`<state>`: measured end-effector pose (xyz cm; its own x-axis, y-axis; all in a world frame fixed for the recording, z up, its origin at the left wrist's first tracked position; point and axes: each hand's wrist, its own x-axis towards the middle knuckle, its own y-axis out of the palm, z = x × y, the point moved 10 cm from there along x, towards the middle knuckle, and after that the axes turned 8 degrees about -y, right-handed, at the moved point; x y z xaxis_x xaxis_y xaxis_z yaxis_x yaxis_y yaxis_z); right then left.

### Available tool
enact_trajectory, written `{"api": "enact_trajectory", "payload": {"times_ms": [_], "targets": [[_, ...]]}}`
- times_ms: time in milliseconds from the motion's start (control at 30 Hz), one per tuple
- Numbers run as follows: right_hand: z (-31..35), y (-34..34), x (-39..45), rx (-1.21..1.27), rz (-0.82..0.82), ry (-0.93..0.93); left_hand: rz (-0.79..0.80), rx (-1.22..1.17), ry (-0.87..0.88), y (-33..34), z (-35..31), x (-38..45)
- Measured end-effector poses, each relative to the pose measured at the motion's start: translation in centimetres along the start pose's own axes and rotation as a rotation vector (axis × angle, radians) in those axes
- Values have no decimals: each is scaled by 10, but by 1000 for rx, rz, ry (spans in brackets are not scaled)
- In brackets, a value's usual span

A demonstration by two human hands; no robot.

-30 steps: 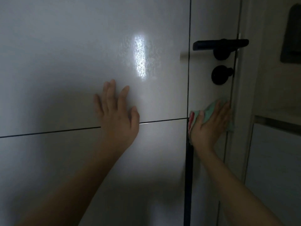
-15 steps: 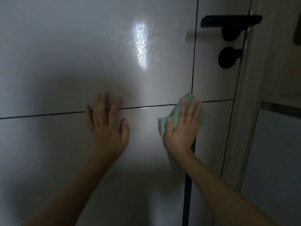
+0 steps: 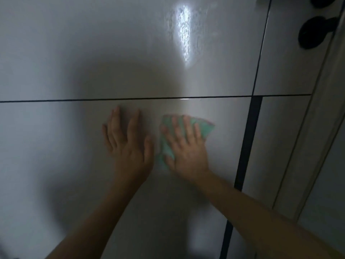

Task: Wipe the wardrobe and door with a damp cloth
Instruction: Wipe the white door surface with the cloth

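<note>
A glossy white door (image 3: 74,62) with thin dark grooves fills the view. My left hand (image 3: 128,144) rests flat on the lower panel, fingers straight and spread. Just to its right, my right hand (image 3: 186,148) presses a green cloth (image 3: 204,128) flat against the same panel, fingers straight over it. The cloth shows past the fingertips and beside the thumb; most of it is hidden under the palm. A streaky wet patch (image 3: 183,34) glints on the upper panel.
A black round lock knob (image 3: 313,33) sits at the top right, with the base of the black handle (image 3: 323,0) cut off above it. A black vertical strip (image 3: 246,146) runs down the door's right side. The pale door frame (image 3: 306,156) slants beyond it.
My right hand has slid the cloth left from near the door's edge and lower, ending beside my left hand. The left hand dropped below the horizontal groove. The view tilted downward.
</note>
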<state>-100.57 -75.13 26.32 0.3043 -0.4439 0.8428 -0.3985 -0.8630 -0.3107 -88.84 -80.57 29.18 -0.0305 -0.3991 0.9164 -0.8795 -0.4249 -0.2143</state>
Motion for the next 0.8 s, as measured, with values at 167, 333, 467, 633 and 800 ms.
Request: {"api": "enact_trajectory", "payload": {"times_ms": [167,333,467,633,800], "targets": [[-23,-12,-5,-89,31,-243,49,15,-128,-12,41,-20],[-58,-44,68,-86,-133,234,45,-39,-226,-20,73,-33],[78,8,42,-30,44,-318,2,-124,-297,-30,102,-49],[77,7,48,-110,79,-522,-9,-140,-429,-37,145,-76],[88,-11,132,-66,-116,-161,-78,-89,-514,-57,190,-71]]}}
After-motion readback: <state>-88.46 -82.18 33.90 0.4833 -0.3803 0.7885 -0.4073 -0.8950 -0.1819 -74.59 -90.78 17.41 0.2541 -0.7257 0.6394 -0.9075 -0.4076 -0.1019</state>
